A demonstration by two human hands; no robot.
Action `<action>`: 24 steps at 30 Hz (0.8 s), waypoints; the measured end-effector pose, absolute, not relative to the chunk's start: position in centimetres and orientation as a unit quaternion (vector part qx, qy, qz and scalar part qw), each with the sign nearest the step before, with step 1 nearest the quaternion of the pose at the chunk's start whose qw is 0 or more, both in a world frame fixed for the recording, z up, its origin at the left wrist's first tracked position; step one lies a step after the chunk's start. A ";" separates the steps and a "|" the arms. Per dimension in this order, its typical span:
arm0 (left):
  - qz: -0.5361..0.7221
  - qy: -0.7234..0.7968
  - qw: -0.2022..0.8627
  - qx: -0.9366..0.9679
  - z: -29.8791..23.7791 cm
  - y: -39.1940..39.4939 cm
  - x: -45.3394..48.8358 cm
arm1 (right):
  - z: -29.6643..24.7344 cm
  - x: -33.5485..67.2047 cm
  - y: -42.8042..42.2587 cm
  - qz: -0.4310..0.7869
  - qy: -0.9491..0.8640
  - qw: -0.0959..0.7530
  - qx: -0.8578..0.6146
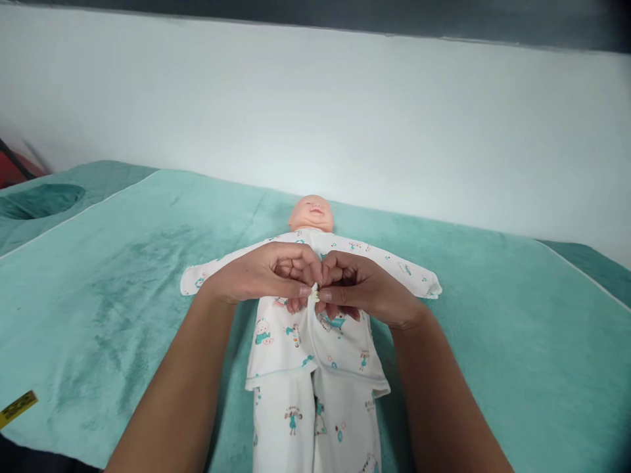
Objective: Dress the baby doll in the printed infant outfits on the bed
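Head view: both bare forearms [180, 381] nearest the camera, reaching in from the bottom edge. Left hand [263, 272] and right hand [362, 289] meet fingertip to fingertip over a white printed top [276, 351]. Both curled, thumb and forefinger nearly closed, pinching the top's front edge at a small pale-yellow fastener [316, 297]. Can't tell if it's done up; fingers cover part of it. The top is on a doll [311, 215], face up: head just beyond the hands, sleeves spread out past each hand. Below the hands the hem overlaps matching trousers [286, 437], which run down between the forearms. Under it all, green plush cover [123, 295]. Yellow-black label [18, 408] well left of and nearer than the left hand. Pale wall [315, 112] beyond the hands.
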State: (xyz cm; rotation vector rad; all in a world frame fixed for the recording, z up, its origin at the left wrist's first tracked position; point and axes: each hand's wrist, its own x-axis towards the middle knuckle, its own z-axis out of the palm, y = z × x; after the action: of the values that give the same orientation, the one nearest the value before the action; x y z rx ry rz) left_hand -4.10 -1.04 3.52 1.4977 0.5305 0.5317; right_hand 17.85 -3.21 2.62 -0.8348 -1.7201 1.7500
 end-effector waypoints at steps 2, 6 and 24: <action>0.233 0.236 0.669 0.665 3.6 -1.0 -4.1 | 2.6 17.8 -3.2 0.650 -0.639 0.272 -0.309; 0.227 0.235 0.671 0.666 3.5 -0.9 -4.1 | 2.7 17.7 -3.2 0.651 -0.638 0.270 -0.311; 0.267 0.239 0.629 0.690 2.7 -1.4 -3.9 | 2.8 17.3 -3.5 0.618 -0.643 0.338 -0.302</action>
State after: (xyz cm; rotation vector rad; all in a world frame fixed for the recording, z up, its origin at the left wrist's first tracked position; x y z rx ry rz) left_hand -3.90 -1.39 2.73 1.5811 0.5484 0.6127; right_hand 17.30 -3.51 2.77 -0.7871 -1.6743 1.6093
